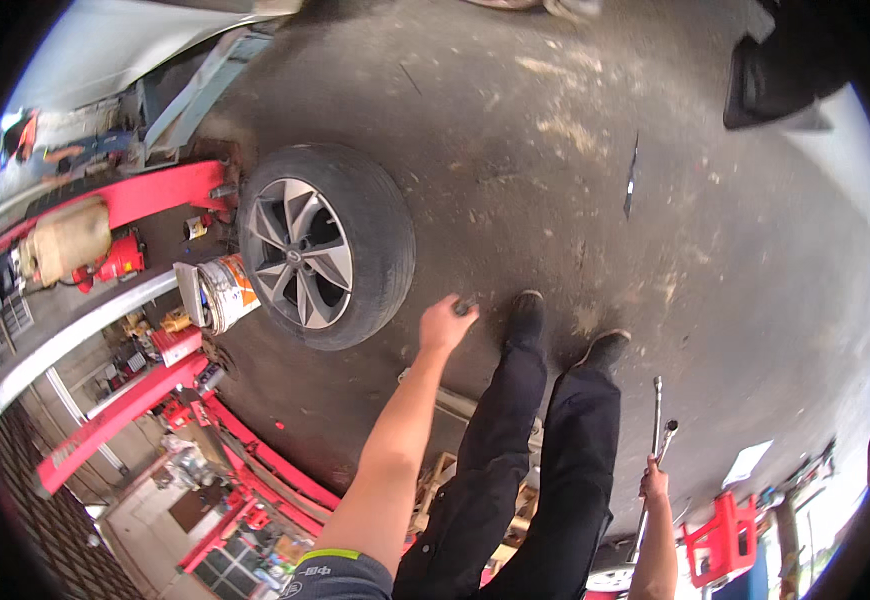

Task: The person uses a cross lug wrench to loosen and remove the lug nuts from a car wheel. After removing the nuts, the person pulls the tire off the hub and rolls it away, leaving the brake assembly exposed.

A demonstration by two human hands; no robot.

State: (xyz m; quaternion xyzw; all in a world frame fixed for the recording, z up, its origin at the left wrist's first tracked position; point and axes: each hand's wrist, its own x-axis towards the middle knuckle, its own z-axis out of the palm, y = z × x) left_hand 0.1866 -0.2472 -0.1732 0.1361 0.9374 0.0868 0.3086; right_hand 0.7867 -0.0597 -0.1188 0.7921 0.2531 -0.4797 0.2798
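Observation:
My left hand (446, 326) is closed around a small dark metallic object (466, 307), too small to identify. It hangs above the concrete floor, just right of a car wheel (296, 262) with an alloy rim and a black tire. My right hand (654, 484) grips long metal socket wrenches (658, 409). Two shafts stick out past the fingers, one ending in an open socket, and a bar also shows below the hand. My legs in black trousers (506, 420) stand between the two hands.
Red lift arms (120, 427) and a paint-stained bucket (229, 292) are at left. A red plastic stool (724, 540) stands at lower right. A thin dark strip (631, 180) lies on the floor. Another person (67, 154) is partly visible at the far left.

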